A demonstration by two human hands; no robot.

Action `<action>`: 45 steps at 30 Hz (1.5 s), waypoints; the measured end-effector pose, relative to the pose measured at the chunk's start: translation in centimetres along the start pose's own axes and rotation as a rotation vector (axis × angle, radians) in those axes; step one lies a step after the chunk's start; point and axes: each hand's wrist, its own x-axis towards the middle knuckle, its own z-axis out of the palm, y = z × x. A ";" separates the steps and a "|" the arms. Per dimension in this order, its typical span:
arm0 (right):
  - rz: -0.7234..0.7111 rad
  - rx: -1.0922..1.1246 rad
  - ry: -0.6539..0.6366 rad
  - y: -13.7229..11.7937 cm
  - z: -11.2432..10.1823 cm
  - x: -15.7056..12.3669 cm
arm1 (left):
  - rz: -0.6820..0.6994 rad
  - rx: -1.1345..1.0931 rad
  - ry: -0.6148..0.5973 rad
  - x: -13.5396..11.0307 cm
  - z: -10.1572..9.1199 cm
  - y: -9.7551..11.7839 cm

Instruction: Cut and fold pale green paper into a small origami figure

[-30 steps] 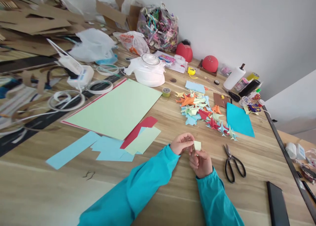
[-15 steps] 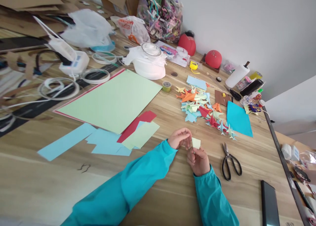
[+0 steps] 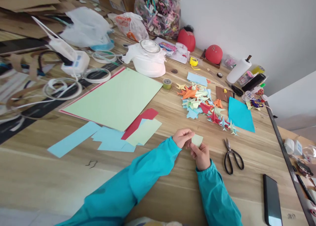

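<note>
A small pale green paper square [image 3: 197,140] is held above the wooden table between my two hands. My left hand [image 3: 182,138] pinches its left edge, fingers closed. With thumb and fingers, my right hand [image 3: 201,156] grips the lower part of the same paper. Beyond my hands lies a heap of folded paper cranes [image 3: 197,101] in orange, red, blue, yellow and green. To the right of my right hand, black-handled scissors [image 3: 232,156] lie with their blades slightly apart. Cut strips, including a pale green strip [image 3: 145,133] and a blue strip [image 3: 74,138], lie left of my hands.
A large pale green sheet [image 3: 113,97] lies over red paper at left. A turquoise cloth or paper [image 3: 240,114] rests beyond the scissors, and a phone [image 3: 272,199] at lower right. A thread spool [image 3: 167,84], white bundle [image 3: 149,63] and power adapter [image 3: 76,64] stand farther back.
The paper square has turned and more of its face shows now. My left hand has closed onto its left edge. The whole view has shifted slightly.
</note>
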 end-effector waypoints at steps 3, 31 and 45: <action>-0.021 -0.048 0.030 0.0 0.2 -0.1 | -0.009 0.002 0.025 0.0 0.0 -0.1; 0.057 0.099 0.046 0.2 0.1 -0.1 | 0.065 0.115 0.029 -0.5 0.7 0.2; 0.011 0.005 0.066 0.1 0.4 -0.1 | 0.263 0.326 0.209 -0.6 1.4 -0.3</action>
